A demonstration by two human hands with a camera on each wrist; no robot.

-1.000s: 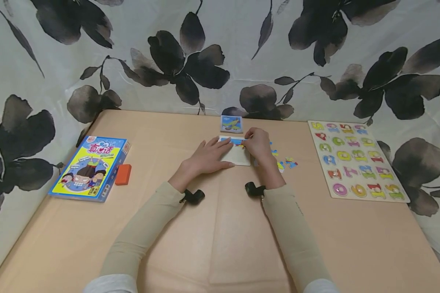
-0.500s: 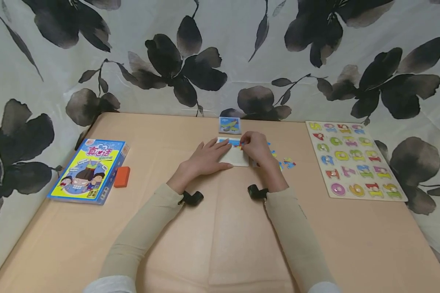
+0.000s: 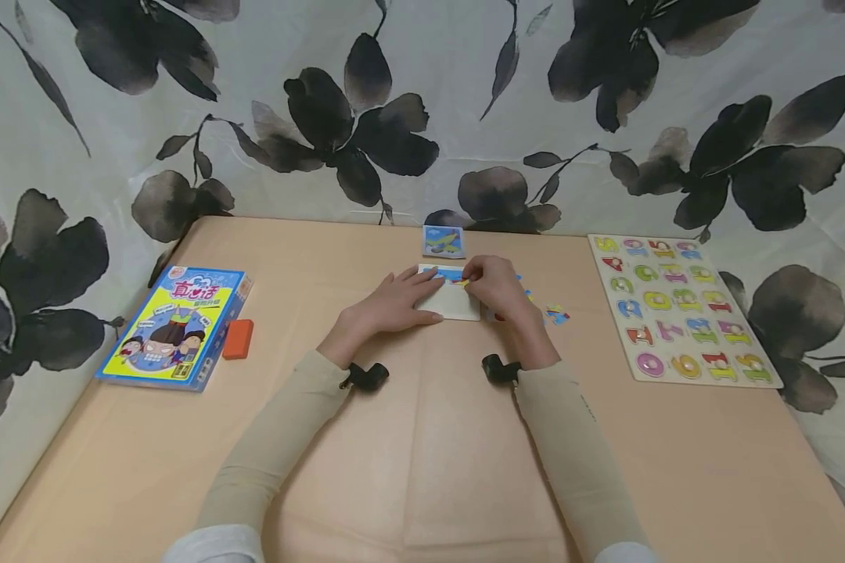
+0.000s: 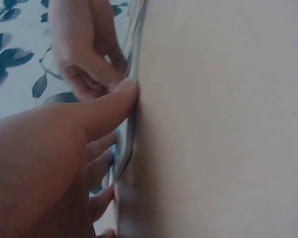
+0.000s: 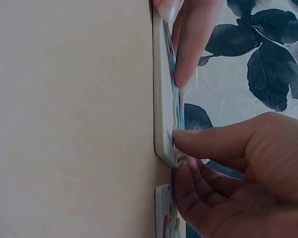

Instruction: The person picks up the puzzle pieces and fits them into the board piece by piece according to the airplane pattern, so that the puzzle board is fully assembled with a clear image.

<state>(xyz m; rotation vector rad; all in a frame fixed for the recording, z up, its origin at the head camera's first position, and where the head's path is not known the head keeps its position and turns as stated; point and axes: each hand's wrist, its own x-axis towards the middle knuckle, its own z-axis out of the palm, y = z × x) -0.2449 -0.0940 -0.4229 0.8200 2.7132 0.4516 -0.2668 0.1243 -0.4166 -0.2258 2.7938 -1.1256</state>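
In the head view a white puzzle board [image 3: 458, 307] lies mid-table, with a strip of blue assembled picture along its far part. My left hand [image 3: 389, 303] rests on its left side, fingers extended over the board. My right hand [image 3: 501, 289] is at the right side, thumb and forefinger pinching a small puzzle piece [image 3: 463, 282] against the picture; the fingers mostly hide it. The right wrist view shows the thumb [image 5: 188, 142] at the board's edge [image 5: 161, 124]. Loose puzzle pieces [image 3: 557, 314] lie right of my right hand, some partly hidden by it.
Just beyond the board stands a small picture card [image 3: 444, 242] with a blue scene. At left are a blue and yellow box [image 3: 172, 328] and an orange block [image 3: 237, 338]. A large board of colourful shapes [image 3: 683, 309] lies at right, near the table edge.
My right hand has shifted slightly nearer, its wrist swinging a little to the right, while its fingertips stay at the board. My left hand has barely moved.
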